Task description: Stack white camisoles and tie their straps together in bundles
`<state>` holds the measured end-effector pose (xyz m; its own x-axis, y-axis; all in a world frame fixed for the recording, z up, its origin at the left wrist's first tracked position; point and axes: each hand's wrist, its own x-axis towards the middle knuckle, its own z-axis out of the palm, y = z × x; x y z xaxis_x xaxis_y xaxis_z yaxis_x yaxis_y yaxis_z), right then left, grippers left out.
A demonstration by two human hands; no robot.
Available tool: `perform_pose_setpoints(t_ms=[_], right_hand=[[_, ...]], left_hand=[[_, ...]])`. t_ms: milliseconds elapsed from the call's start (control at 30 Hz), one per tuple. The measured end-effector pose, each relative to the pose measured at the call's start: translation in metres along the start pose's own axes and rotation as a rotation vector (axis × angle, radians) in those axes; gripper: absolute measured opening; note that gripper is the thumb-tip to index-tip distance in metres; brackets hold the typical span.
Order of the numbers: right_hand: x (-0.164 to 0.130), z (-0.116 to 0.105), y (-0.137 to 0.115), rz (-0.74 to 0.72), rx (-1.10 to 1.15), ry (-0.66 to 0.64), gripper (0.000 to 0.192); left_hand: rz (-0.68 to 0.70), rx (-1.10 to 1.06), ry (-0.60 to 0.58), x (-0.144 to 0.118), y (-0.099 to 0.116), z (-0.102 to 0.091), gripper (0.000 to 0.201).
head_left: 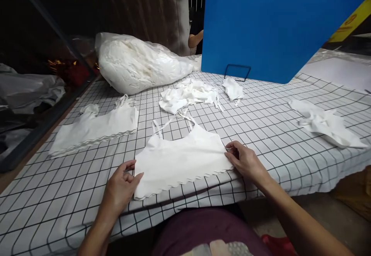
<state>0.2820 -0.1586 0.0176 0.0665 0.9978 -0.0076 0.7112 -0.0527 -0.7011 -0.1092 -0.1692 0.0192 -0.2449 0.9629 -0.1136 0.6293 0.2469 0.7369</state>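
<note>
- Nearest, at 6 o'clock, the person's purple clothing (211, 229) comes up to the near edge of the worktop (261, 128), which is draped in a white cloth with a black grid.
- Low at 5 o'clock, below that edge, part of a red object (278, 244) shows.
- The white top (182, 157) lies spread flat near that edge, wavy hem toward the person, thin straps pointing to 12.
- The hands are well apart: the left hand (118, 188) at the top's 8 o'clock, its thumb over the cloth, and the right hand (245, 159) at 3, thumb and forefinger at the side edge. Whether either pinches the fabric, I cannot tell.
- At 10 o'clock lies a stack of white garments (95, 130), wavy edges lined up.
- At 2 o'clock is a crumpled white piece (327, 122), well apart from the top.
- At 12, just beyond the straps, sits a loose white heap (191, 94); a small white piece (233, 89) is at 1, near a black wire frame (237, 72).
- At 11, a bulging clear bag (139, 63) packed with white material blocks the far corner.
- At 1, a tall blue board (261, 24) hides much beyond it; past its left edge shows another person's arm (196, 39).
</note>
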Motion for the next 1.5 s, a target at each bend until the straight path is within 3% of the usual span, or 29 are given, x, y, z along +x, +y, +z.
perform_pose_setpoints(t_ms=[367, 467, 533, 600, 667, 733, 833, 933, 1033, 1167, 1300, 1400, 1500], right_hand=[[0.005, 0.0, -0.002, 0.04, -0.089, -0.072, 0.009], [0.004, 0.003, 0.0, 0.0, -0.205, 0.029, 0.014], [0.003, 0.008, 0.001, -0.132, -0.299, 0.138, 0.022], [0.003, 0.014, 0.002, -0.296, -0.353, 0.169, 0.028], [0.004, 0.019, 0.004, -0.384, -0.383, 0.113, 0.028], [0.007, 0.02, 0.005, -0.381, -0.404, 0.049, 0.025], [0.018, 0.013, 0.0, -0.335, -0.38, 0.019, 0.022], [0.044, 0.002, -0.018, -0.315, -0.305, 0.045, 0.021], [0.085, 0.003, -0.046, -0.307, -0.253, 0.034, 0.022], [0.146, 0.029, -0.079, -0.223, -0.301, -0.123, 0.019], [0.188, 0.053, -0.093, -0.116, -0.297, -0.257, 0.007], [0.202, 0.054, -0.096, -0.037, -0.187, -0.309, 0.016], [0.212, 0.044, -0.098, 0.033, 0.034, -0.37, 0.012]], left_hand=[[0.02, 0.013, -0.018, 0.001, -0.005, 0.001, 0.063], [0.083, 0.124, 0.041, -0.001, -0.007, 0.0, 0.057], [0.24, 0.268, 0.165, -0.003, 0.002, 0.002, 0.046], [0.487, 0.369, 0.232, -0.005, 0.022, 0.013, 0.033], [0.751, 0.362, 0.118, -0.003, 0.051, 0.033, 0.025], [0.979, 0.333, -0.113, 0.006, 0.079, 0.062, 0.025], [1.183, 0.369, -0.306, 0.03, 0.111, 0.109, 0.028], [1.197, 0.441, -0.357, 0.057, 0.125, 0.144, 0.039], [1.165, 0.456, -0.395, 0.072, 0.128, 0.16, 0.047], [1.137, 0.427, -0.41, 0.073, 0.127, 0.16, 0.054], [1.12, 0.466, -0.418, 0.071, 0.126, 0.157, 0.062], [1.12, 0.479, -0.435, 0.072, 0.125, 0.158, 0.065], [1.085, 0.471, -0.496, 0.074, 0.124, 0.159, 0.067]])
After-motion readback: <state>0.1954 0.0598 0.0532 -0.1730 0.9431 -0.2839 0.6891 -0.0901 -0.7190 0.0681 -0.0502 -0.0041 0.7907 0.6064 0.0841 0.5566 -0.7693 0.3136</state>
